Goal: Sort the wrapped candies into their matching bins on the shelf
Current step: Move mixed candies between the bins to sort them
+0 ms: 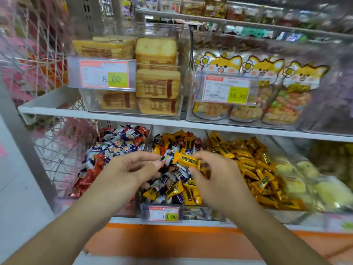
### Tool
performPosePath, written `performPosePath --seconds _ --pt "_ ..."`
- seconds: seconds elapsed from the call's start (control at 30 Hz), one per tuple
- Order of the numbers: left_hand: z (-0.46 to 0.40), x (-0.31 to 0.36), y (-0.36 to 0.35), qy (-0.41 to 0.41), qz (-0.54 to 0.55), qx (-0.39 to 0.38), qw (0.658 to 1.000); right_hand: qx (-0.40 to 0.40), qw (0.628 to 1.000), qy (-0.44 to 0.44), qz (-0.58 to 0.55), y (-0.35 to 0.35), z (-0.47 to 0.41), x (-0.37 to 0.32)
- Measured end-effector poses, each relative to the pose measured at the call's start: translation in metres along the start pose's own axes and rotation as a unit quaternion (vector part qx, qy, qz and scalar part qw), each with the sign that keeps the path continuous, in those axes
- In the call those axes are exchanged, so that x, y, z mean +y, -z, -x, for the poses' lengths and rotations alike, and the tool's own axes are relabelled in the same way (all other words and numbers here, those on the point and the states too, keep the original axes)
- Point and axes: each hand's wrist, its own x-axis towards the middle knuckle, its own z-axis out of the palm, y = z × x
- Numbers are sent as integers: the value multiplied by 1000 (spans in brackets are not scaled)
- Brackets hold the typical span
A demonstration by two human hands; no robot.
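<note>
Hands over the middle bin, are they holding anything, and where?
The right hand pinches a yellow wrapped candy at its right end. The left hand seems to pinch a small white-wrapped candy.

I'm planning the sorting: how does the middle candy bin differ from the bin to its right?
The middle bin holds a mix: yellow, blue-and-white and some red candies; the right bin holds almost only yellow ones. Both hands work over the middle bin, the right hand pinching a yellow candy; nothing hovers over the right bin. Both are clear bins on the lower shelf.
</note>
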Motion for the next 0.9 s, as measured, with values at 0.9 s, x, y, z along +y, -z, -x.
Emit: performPosePath --seconds 0.9 --pt "-65 -81 61 -19 -419 10 908 -20 998 11 55 -27 -24 1"
